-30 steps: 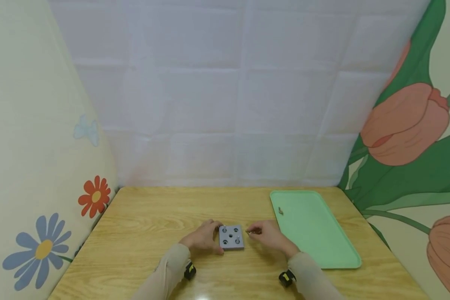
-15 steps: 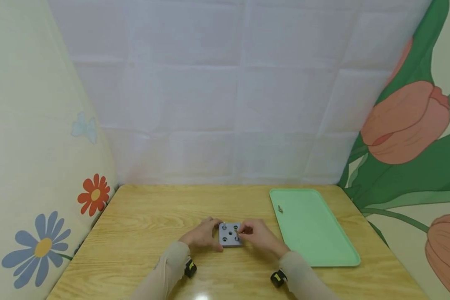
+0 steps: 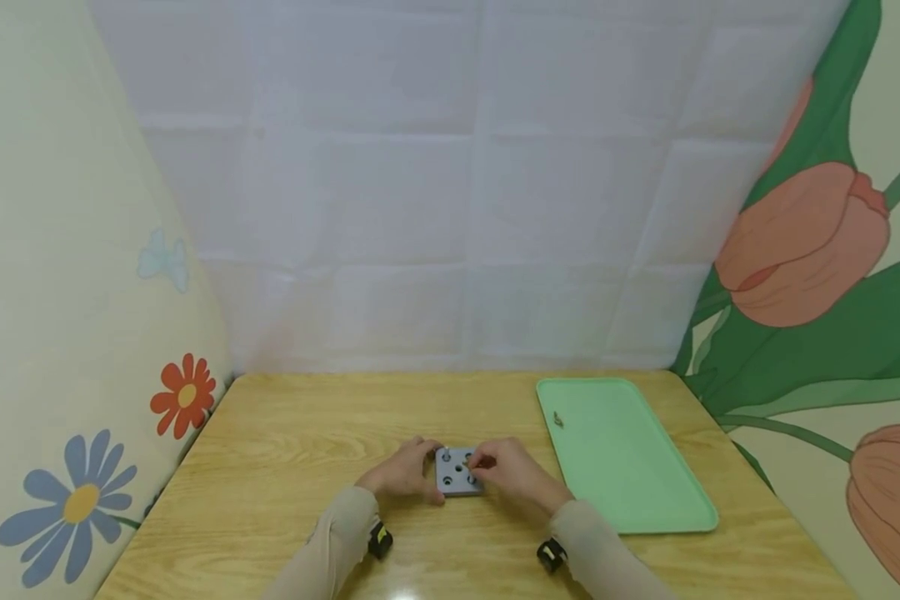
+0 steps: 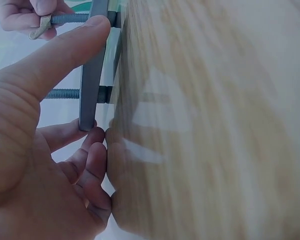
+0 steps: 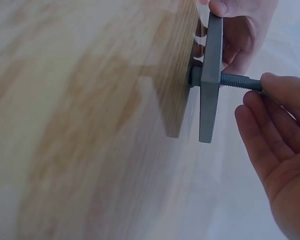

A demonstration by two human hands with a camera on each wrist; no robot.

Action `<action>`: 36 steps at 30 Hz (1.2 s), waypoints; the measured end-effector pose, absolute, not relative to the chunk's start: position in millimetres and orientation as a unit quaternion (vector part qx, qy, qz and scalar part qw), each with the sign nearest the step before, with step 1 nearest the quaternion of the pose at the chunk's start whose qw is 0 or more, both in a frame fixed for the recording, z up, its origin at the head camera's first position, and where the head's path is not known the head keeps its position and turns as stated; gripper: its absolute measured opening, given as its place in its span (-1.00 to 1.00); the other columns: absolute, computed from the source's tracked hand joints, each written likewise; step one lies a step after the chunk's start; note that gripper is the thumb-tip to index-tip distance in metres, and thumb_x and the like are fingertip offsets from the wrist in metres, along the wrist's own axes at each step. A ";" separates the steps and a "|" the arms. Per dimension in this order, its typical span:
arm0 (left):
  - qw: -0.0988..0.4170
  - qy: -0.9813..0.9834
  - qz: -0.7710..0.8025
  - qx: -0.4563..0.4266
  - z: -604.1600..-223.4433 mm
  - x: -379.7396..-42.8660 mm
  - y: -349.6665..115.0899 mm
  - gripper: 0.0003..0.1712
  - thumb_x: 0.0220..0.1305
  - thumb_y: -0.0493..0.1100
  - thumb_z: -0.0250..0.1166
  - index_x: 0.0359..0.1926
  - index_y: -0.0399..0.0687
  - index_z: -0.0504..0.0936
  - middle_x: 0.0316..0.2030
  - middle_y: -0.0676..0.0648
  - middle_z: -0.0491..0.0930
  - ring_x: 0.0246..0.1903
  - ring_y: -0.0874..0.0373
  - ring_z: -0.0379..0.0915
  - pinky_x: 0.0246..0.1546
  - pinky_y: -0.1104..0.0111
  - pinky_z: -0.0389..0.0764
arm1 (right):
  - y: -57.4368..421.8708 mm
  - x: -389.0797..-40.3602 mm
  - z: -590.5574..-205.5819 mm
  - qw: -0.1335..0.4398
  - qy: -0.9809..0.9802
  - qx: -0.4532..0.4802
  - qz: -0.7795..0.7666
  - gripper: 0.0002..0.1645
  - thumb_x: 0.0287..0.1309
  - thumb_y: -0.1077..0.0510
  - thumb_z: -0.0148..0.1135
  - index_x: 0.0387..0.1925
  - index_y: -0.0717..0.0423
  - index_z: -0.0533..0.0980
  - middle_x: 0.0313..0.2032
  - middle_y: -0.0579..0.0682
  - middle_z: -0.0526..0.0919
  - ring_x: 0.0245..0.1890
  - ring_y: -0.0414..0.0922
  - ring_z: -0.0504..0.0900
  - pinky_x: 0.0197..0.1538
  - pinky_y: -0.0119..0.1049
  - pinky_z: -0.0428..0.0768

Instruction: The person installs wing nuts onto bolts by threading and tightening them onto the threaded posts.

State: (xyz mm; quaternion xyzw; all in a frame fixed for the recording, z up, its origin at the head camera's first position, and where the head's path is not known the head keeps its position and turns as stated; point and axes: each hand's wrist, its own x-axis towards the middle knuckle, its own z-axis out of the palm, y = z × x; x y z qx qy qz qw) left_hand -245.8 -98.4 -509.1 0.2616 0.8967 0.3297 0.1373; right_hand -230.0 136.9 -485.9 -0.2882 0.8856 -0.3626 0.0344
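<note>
A square grey metal plate with several holes stands over the wooden table, bolt heads beneath it. Two threaded bolts stick up through it. My left hand grips the plate's left side, thumb on one edge and fingers on the opposite one. With thumb and fingertips, my right hand pinches a brass-coloured wing nut at the free end of the right-hand bolt. In the right wrist view the fingers hide that nut.
To the right lies a light green tray, with another small brass-coloured piece near its left rim. A white cloth hangs behind the table, and flower-patterned cloths stand at both sides.
My right hand has moved left with the wing nut, from beside the plate to the right-hand bolt. The left hand keeps its grip on the plate.
</note>
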 end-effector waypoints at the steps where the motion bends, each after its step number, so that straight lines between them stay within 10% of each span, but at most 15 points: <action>1: 0.137 0.897 0.329 0.261 -510.3 -245.8 -98.5 -0.03 -0.21 0.08 0.56 0.25 -0.08 0.36 0.00 -0.04 0.36 0.00 0.02 0.29 0.03 0.03 0.37 | 136.4 -229.6 -485.4 0.034 0.885 -0.292 -0.360 -0.93 0.06 0.28 0.34 -0.38 0.07 0.64 -0.36 -0.17 0.67 -0.34 -0.32 0.57 -0.26 -0.40 0.54; 36: 0.141 0.898 0.322 0.263 -508.9 -247.8 -98.1 -0.05 -0.16 0.13 0.52 0.26 -0.08 0.35 0.00 -0.02 0.36 0.01 0.05 0.27 0.03 0.09 0.37 | 141.3 -230.6 -480.8 -0.015 0.883 -0.351 -0.312 -0.93 0.07 0.27 0.33 -0.40 0.04 0.63 -0.14 -0.01 0.65 -0.14 -0.13 0.59 -0.08 -0.26 0.55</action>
